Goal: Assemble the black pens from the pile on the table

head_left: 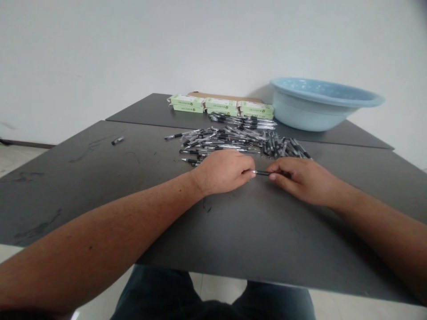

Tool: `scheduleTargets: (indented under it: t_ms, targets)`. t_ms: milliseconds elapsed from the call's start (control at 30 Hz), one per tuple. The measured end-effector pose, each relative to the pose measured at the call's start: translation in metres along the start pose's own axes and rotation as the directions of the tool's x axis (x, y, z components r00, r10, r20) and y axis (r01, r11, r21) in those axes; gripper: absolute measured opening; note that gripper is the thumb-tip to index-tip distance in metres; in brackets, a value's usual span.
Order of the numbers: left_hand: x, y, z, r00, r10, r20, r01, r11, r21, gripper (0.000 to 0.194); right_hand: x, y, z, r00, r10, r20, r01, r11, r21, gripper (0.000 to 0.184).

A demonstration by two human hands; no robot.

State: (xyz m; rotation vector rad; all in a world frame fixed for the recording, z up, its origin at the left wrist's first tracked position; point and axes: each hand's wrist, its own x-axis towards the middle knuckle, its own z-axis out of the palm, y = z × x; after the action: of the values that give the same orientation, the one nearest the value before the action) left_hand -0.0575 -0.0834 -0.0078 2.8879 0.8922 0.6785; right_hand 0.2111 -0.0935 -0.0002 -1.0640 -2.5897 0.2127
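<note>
Between my two hands a slim pen [262, 173] with a dark grip section lies sideways, just above the dark tabletop. My left hand [227, 171] is closed in a pinch on its left end. The fingers of my right hand [296, 178] close on its other end, which they partly hide. Right behind my hands spreads a loose heap of pens [227, 140] with clear barrels and black grips. Some of these are covered by my left hand. To the right, a cluster of black pen caps or pen parts [283, 146] adjoins the heap; I cannot tell which.
Green-and-white boxes [220, 106] stand stacked in a row at the back, with a bundle of pens [243, 121] before them. A light blue basin [313, 106] is at the back right. One small pen cap [118, 140] lies apart on the left of the dark table [100, 178].
</note>
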Motion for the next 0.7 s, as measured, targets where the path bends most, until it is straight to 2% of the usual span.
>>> scheduleTargets:
  t_ms: [67, 133, 233, 300, 433, 533, 700]
  targets:
    - [-0.001, -0.003, -0.002, 0.998, -0.024, -0.054, 0.022, 0.999, -0.038, 0.021, 0.000, 0.002, -0.001, 1.000, 0.016, -0.008, -0.016, 1.000, -0.017, 0.018]
    - [-0.003, -0.010, -0.005, 0.983, -0.102, -0.151, 0.092, 0.993, -0.072, 0.019, 0.001, 0.005, -0.001, 0.998, 0.054, -0.022, -0.055, 0.998, -0.041, 0.018]
    - [-0.006, -0.024, -0.009, 0.915, -0.283, -0.288, 0.262, 0.959, -0.111, 0.017, 0.001, 0.010, -0.001, 0.988, 0.146, -0.058, -0.150, 0.986, -0.070, 0.020]
    - [-0.007, -0.035, -0.011, 0.863, -0.371, -0.342, 0.349, 0.929, -0.127, 0.018, 0.001, 0.014, -0.001, 0.974, 0.205, -0.097, -0.213, 0.973, -0.085, 0.020]
    - [-0.008, -0.054, -0.016, 0.807, -0.454, -0.377, 0.442, 0.888, -0.125, 0.019, 0.001, 0.018, 0.000, 0.945, 0.264, -0.191, -0.291, 0.948, -0.128, 0.023]
    - [-0.010, -0.063, -0.018, 0.799, -0.473, -0.371, 0.473, 0.876, -0.097, 0.019, 0.002, 0.018, -0.002, 0.934, 0.278, -0.227, -0.313, 0.940, -0.137, 0.023]
    - [-0.013, -0.074, -0.018, 0.825, -0.463, -0.325, 0.482, 0.876, -0.024, 0.022, 0.002, 0.016, -0.003, 0.917, 0.302, -0.260, -0.343, 0.931, -0.129, 0.024]
